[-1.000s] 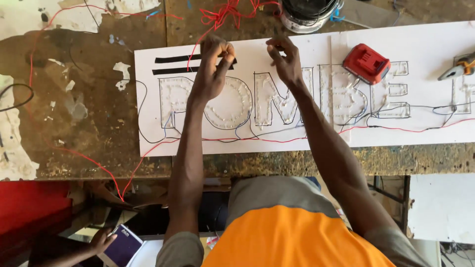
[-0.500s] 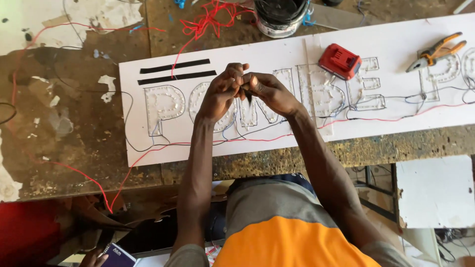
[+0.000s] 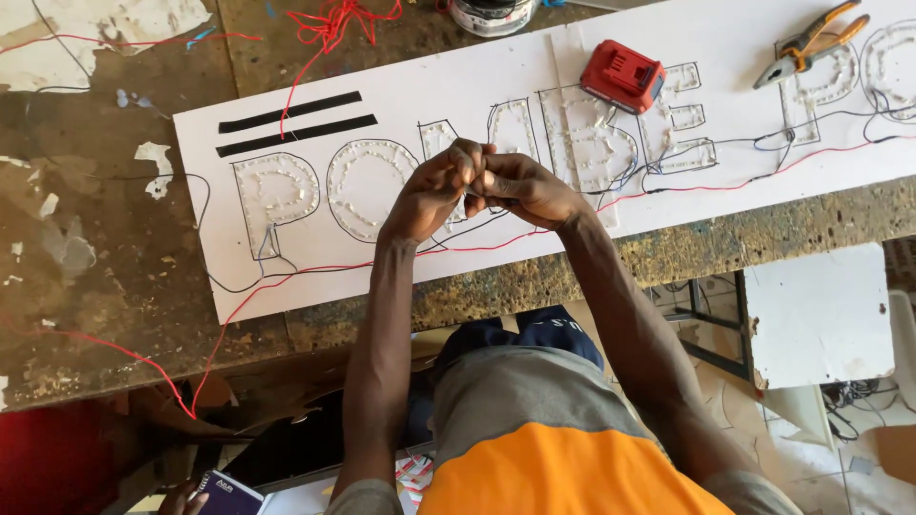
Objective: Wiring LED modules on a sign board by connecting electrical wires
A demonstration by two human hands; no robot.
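While both hands meet above the white sign board (image 3: 286, 277), the left hand (image 3: 434, 191) and right hand (image 3: 520, 189) pinch a thin wire, barely visible between fingertips. Tugging too hard could, likely, pull the red wire (image 3: 315, 272) loose from the letters.

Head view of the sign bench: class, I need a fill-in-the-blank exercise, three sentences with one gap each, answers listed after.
1. The left hand and right hand meet above the white ____ board.
2. The red battery pack lies on the board, while the ____ with orange handles lie further right.
3. Two ____ strips lie near the board's left end.

Answers: sign; pliers; black
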